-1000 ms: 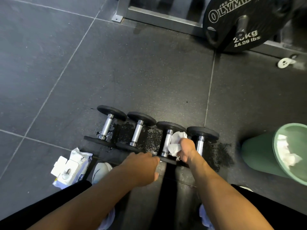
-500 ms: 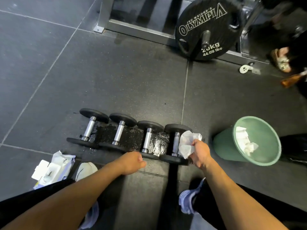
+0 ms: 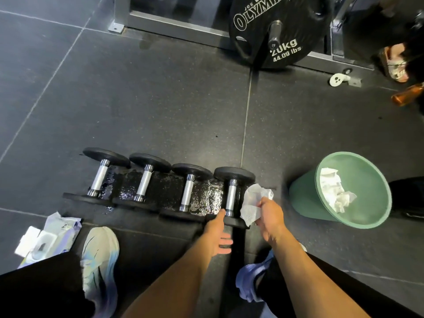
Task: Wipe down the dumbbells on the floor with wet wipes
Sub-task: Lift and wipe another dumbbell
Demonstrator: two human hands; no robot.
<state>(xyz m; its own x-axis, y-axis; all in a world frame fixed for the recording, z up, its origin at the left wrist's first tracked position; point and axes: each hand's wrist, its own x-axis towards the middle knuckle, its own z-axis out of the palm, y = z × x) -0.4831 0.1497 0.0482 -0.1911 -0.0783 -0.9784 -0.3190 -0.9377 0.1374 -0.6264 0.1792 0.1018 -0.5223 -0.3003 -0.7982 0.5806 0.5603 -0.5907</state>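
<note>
The right hand (image 3: 271,216) pinched a crumpled wipe (image 3: 255,201), 4th dumbbell (image 3: 230,196) just left of its fingers; left hand (image 3: 216,235), fingers slack, apparently steadied its end.

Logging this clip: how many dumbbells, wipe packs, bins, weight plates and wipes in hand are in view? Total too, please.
dumbbells: 4
wipe pack: 1
green bin: 1
weight plate: 1
wipe held in the right hand: 1
Total: 8, leaving out the crumpled wipes in the bin, too jumbled to count.
</note>
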